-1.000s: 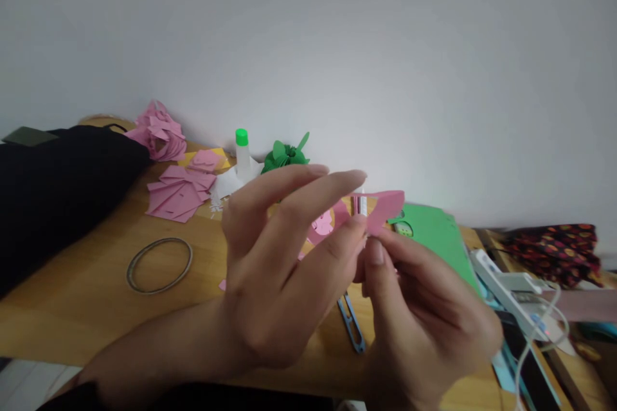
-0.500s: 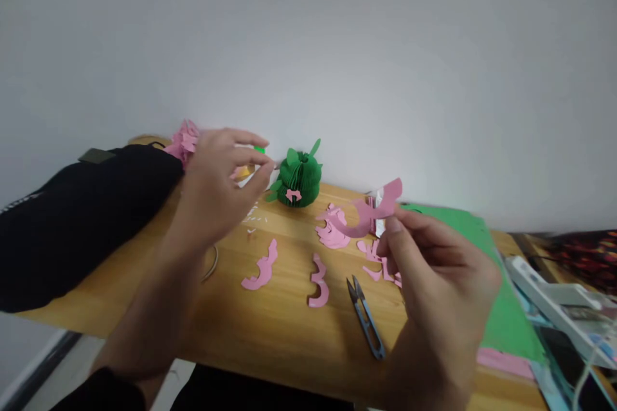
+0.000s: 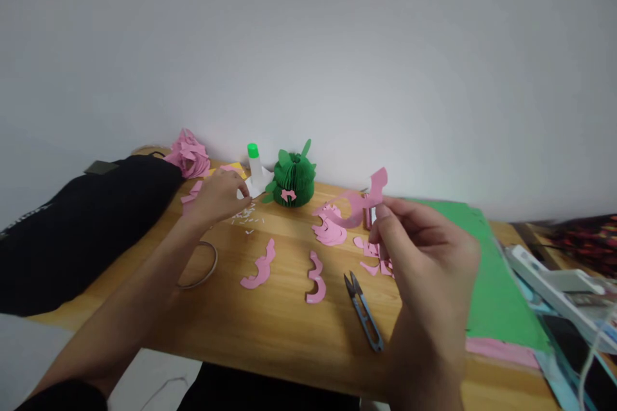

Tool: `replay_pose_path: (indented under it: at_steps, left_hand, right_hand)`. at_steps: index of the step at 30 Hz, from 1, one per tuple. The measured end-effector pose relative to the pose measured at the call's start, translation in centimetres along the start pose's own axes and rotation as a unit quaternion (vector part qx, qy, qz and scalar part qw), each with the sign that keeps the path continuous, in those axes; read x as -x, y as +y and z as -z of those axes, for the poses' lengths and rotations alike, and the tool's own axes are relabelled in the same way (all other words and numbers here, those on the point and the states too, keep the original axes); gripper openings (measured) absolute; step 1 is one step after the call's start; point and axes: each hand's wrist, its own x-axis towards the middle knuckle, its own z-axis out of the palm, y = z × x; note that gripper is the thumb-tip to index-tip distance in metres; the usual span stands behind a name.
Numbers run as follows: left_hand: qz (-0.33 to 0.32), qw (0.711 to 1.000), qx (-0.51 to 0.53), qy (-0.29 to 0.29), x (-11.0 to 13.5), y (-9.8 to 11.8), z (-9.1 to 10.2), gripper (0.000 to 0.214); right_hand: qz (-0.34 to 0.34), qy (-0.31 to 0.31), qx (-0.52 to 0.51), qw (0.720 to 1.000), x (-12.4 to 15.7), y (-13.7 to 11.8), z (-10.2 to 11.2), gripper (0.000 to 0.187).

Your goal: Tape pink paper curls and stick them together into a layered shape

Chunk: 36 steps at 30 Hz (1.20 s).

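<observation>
Between thumb and fingers of my right hand is a curved, wavy-edged pink paper piece, held up above the table. My left hand reaches low over several tiny white paper strips; its thumb and fingertips come together, and whatever they pinch is too small to make out. Behind the hands stands a folded green paper ball with leaves and a small pink flower. Two pink cutouts, one curved and one scalloped, lie in front, beside the thread snips.
A green-capped glue stick stands by the wall. Pink cutouts and scraps lie mid-table. A ring, crumpled pink paper and a black bag are left; green sheets and a power strip right.
My left hand has moved down and left to the white strips, uncovering the glue stick. My right hand still holds the pink piece, slightly further left in view.
</observation>
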Motion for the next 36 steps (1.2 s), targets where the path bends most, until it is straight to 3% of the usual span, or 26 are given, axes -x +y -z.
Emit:
replay_pose_path:
  at_steps: [3,5,7,9,13,17,23,32,36]
  left_hand:
    - [-0.001,0.999,0.038,0.018,0.5,2.8,1.5,0.017]
    - [-0.006,0.994,0.099,0.034,1.3,5.8,2.7,0.031]
    - [-0.011,0.952,0.306,0.02,2.6,9.2,3.9,0.043]
    - [-0.055,0.907,0.419,0.004,4.0,12.3,4.6,0.048]
    - [-0.052,0.909,0.412,0.007,5.5,15.9,4.3,0.048]
    - [-0.034,0.903,0.426,0.044,5.2,16.7,3.4,0.031]
    - [-0.04,0.906,0.412,0.084,4.9,16.5,3.4,0.025]
    - [-0.032,0.897,0.435,0.064,4.4,16.1,3.3,0.023]
    - [-0.016,0.875,0.482,0.05,4.0,15.8,3.3,0.023]
  right_hand:
    - [-0.021,-0.032,-0.039,0.999,-0.2,-0.1,-0.2,0.008]
    - [-0.044,-0.063,-0.075,0.994,-0.4,-0.1,-0.3,0.009]
    - [-0.066,-0.086,-0.106,0.988,-0.5,-0.1,-0.4,0.008]
    - [-0.083,-0.099,-0.127,0.983,-0.5,-0.1,-0.5,0.008]
    - [-0.103,-0.113,-0.149,0.977,-0.4,-0.2,-0.6,0.01]
    - [-0.095,-0.109,-0.146,0.979,-0.2,-0.4,-0.6,0.01]
    - [-0.059,-0.086,-0.083,0.991,0.1,-0.4,-0.7,0.01]
    - [-0.036,-0.073,-0.033,0.996,0.3,-0.2,-1.0,0.007]
    - [-0.025,-0.084,-0.023,0.996,0.1,-0.1,-0.8,0.009]
